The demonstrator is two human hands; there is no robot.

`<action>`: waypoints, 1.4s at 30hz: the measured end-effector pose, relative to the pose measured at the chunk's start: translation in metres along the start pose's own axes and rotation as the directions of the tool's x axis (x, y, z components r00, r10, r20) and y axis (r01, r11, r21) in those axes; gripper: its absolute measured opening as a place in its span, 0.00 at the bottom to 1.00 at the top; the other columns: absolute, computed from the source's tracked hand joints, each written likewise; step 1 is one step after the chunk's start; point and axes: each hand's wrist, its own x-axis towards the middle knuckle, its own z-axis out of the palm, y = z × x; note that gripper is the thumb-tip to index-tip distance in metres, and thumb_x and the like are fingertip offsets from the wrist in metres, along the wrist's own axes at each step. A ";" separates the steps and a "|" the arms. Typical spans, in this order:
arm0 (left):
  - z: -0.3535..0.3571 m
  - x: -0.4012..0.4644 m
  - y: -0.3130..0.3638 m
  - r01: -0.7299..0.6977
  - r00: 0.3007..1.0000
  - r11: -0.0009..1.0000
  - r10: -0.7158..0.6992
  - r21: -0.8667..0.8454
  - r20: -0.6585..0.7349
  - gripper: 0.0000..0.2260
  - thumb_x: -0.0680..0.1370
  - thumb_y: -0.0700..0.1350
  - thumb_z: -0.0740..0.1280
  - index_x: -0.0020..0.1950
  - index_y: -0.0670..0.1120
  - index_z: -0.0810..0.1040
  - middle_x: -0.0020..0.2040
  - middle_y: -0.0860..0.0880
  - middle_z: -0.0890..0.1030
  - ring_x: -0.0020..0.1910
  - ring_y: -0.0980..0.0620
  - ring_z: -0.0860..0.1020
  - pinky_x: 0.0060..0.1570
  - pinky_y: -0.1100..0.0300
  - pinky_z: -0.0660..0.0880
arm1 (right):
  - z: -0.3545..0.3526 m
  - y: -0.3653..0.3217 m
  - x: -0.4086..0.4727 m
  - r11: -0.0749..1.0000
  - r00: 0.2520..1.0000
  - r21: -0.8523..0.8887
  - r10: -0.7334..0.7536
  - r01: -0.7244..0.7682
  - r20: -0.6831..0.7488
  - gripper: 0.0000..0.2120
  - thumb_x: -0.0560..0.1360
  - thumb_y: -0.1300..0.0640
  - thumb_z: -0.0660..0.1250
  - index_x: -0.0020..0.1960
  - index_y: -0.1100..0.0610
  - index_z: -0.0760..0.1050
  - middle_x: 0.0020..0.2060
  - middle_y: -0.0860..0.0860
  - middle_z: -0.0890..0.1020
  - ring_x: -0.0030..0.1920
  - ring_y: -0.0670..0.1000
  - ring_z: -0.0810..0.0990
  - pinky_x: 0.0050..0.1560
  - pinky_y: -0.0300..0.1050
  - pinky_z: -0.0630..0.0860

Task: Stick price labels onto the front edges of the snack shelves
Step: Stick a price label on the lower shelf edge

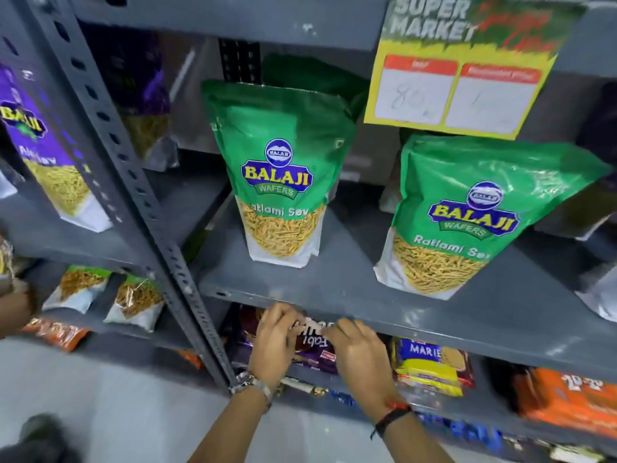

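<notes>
Price label (312, 326), a small pale strip blurred by motion, sits between both hands just below the front edge of the grey metal shelf (434, 324), near that edge's left end. Left hand (274, 339) reaches up from below with its wrist bent back, palm toward the shelf, and its fingertips pinch the label's left end; a metal watch (252, 385) circles that wrist. Right hand (359, 350) comes up beside it, back of the hand to the camera, with thumb and forefinger closed on the label's right end; a dark band with a red thread (394, 414) wraps its wrist. Both forearms rise from the bottom of the view and converge toward the label. Whether the label already touches the shelf edge cannot be told. On the shelf top stand two green Balaji Ratlami Sev pouches, one (278, 172) toward the back left and one (467, 215) nearer the front right. A yellow supermarket price card (460, 71) hangs from the shelf above. Below the hands lie a purple biscuit pack (310, 350) and a yellow Marie pack (430, 365).
</notes>
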 end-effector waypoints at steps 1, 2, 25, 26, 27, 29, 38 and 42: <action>0.000 -0.002 0.000 -0.016 1.000 1.000 0.016 -0.008 0.008 0.09 0.68 0.26 0.68 0.40 0.39 0.77 0.41 0.39 0.78 0.41 0.47 0.73 0.44 0.62 0.67 | 0.002 0.001 -0.005 0.994 0.997 0.094 0.059 -0.055 -0.039 0.08 0.60 0.63 0.71 0.37 0.53 0.80 0.29 0.51 0.80 0.30 0.52 0.80 0.27 0.36 0.75; 0.000 -0.003 0.000 -0.030 0.999 0.999 0.031 -0.026 0.020 0.07 0.69 0.27 0.67 0.40 0.38 0.77 0.41 0.39 0.77 0.42 0.51 0.72 0.44 0.64 0.66 | 0.004 0.003 -0.009 0.968 0.989 0.227 0.125 -0.105 -0.077 0.08 0.63 0.66 0.67 0.38 0.55 0.80 0.30 0.51 0.80 0.31 0.51 0.79 0.29 0.37 0.75; 0.017 0.013 0.005 -0.072 0.996 0.997 0.071 0.028 0.047 0.12 0.65 0.21 0.66 0.38 0.37 0.77 0.36 0.38 0.78 0.33 0.43 0.77 0.31 0.55 0.78 | 0.016 0.038 -0.006 0.882 0.906 0.208 0.417 -0.424 0.078 0.06 0.73 0.67 0.64 0.48 0.60 0.75 0.52 0.60 0.78 0.42 0.63 0.80 0.38 0.54 0.81; 0.016 0.014 0.005 -0.078 0.996 0.997 0.076 0.026 0.050 0.13 0.65 0.20 0.66 0.37 0.37 0.77 0.36 0.38 0.78 0.33 0.43 0.77 0.31 0.55 0.76 | 0.016 0.039 -0.006 0.882 0.906 0.209 0.417 -0.423 0.076 0.06 0.73 0.67 0.64 0.48 0.60 0.75 0.51 0.60 0.78 0.41 0.64 0.80 0.38 0.54 0.81; 0.015 0.014 0.005 -0.083 0.995 0.996 0.082 0.024 0.049 0.13 0.65 0.20 0.66 0.38 0.37 0.77 0.36 0.38 0.78 0.33 0.44 0.77 0.32 0.55 0.75 | 0.015 0.039 -0.007 0.879 0.904 0.213 0.421 -0.427 0.077 0.06 0.72 0.67 0.64 0.47 0.60 0.75 0.50 0.60 0.78 0.40 0.64 0.80 0.37 0.54 0.81; 0.015 0.016 0.006 -0.091 0.995 0.995 0.090 0.028 0.044 0.13 0.65 0.20 0.65 0.38 0.38 0.78 0.37 0.39 0.79 0.34 0.44 0.78 0.33 0.55 0.75 | 0.013 0.040 -0.008 0.875 0.901 0.217 0.427 -0.433 0.078 0.05 0.72 0.68 0.64 0.46 0.60 0.75 0.47 0.60 0.78 0.37 0.63 0.79 0.36 0.54 0.80; 0.011 0.017 0.011 -0.092 0.995 0.996 0.092 0.007 0.029 0.12 0.66 0.20 0.65 0.38 0.36 0.77 0.37 0.38 0.79 0.37 0.44 0.77 0.39 0.60 0.71 | 0.009 0.042 -0.004 0.882 0.909 0.221 0.413 -0.416 0.061 0.07 0.72 0.71 0.63 0.46 0.62 0.75 0.44 0.60 0.77 0.36 0.61 0.79 0.33 0.41 0.66; 0.012 0.017 0.013 -0.094 0.995 0.995 0.094 0.013 0.019 0.13 0.65 0.19 0.64 0.38 0.36 0.77 0.38 0.38 0.79 0.37 0.43 0.77 0.40 0.61 0.72 | 0.009 0.042 -0.004 0.874 0.907 0.248 0.419 -0.418 0.051 0.09 0.72 0.73 0.62 0.46 0.62 0.75 0.45 0.60 0.77 0.37 0.60 0.79 0.34 0.40 0.66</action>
